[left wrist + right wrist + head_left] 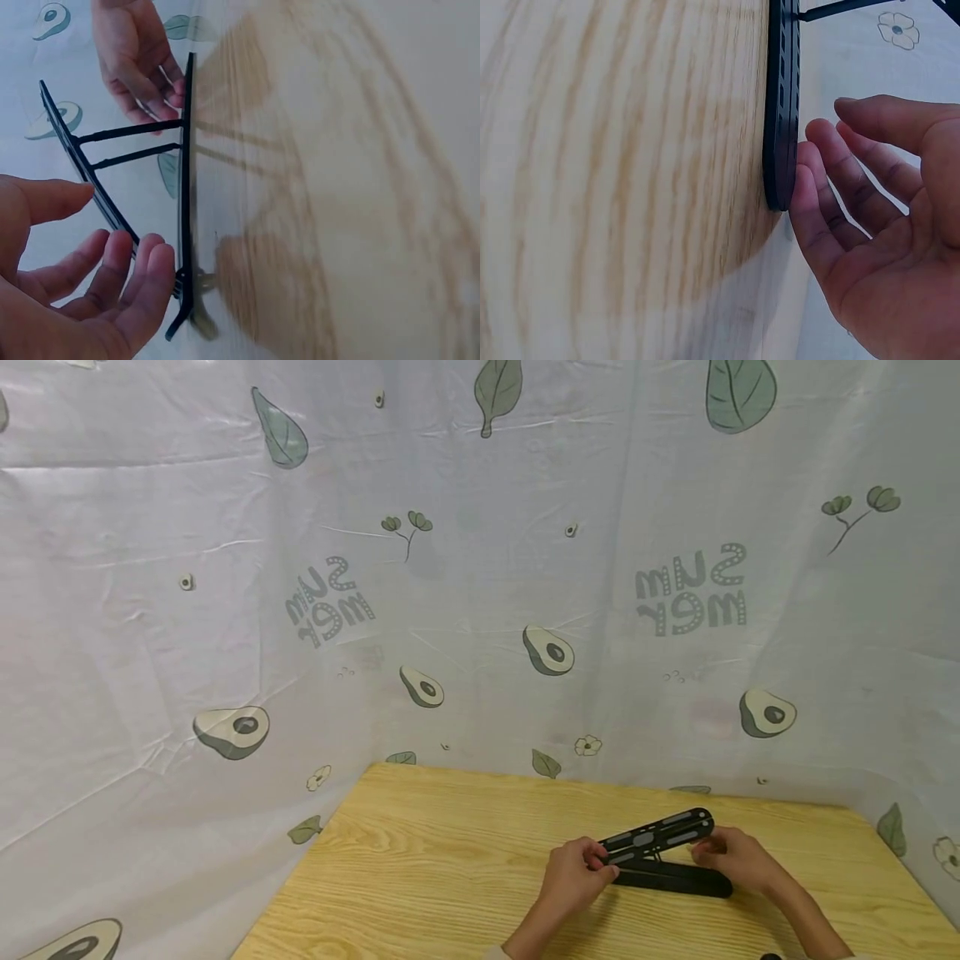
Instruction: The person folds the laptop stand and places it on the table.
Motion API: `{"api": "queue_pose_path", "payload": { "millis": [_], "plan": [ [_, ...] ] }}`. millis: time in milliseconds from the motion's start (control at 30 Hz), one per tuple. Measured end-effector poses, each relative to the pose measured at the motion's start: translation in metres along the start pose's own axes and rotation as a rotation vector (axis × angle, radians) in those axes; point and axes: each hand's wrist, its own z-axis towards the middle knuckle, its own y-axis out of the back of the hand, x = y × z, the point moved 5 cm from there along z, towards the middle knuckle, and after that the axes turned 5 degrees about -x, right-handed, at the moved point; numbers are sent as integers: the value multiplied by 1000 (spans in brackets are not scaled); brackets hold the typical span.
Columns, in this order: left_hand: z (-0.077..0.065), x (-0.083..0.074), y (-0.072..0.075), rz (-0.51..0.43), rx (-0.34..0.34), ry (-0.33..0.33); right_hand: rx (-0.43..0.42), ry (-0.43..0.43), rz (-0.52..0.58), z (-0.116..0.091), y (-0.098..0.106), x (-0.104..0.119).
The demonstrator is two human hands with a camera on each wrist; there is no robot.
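L hand (572, 875) is loosely curled at L end of blk folding stand (660, 837), can't tell if it's pinching; R hand (744, 860) is relaxed, thumb wide of fingers, fingertips by the base's R end. Stand sits on R side of wood table (450, 827), top panel tilted up on thin struts, avocado-print curtain (465, 585) behind.

The slim black folding stand (671, 877) before you looks smooth and mostly matt; you cannot tell plastic from metal. Its elongated grey inset pads (643, 839) look dull. Your flat pale yellow wood-grain tabletop (450, 843) looks smooth. The white leaf-and-avocado-printed sheet (465, 593) looks like thin plastic, creased and softly glossy.
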Motion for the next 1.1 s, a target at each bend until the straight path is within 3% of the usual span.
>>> {"api": "queue_pose_path", "payload": {
  "millis": [667, 1100],
  "plan": [
    [31, 16, 5, -7, 105, 10, 75, -49, 137, -21, -13, 5],
    [54, 22, 10, 47, 94, -57, 80, -45, 168, -33, -28, 17]
  ]
}}
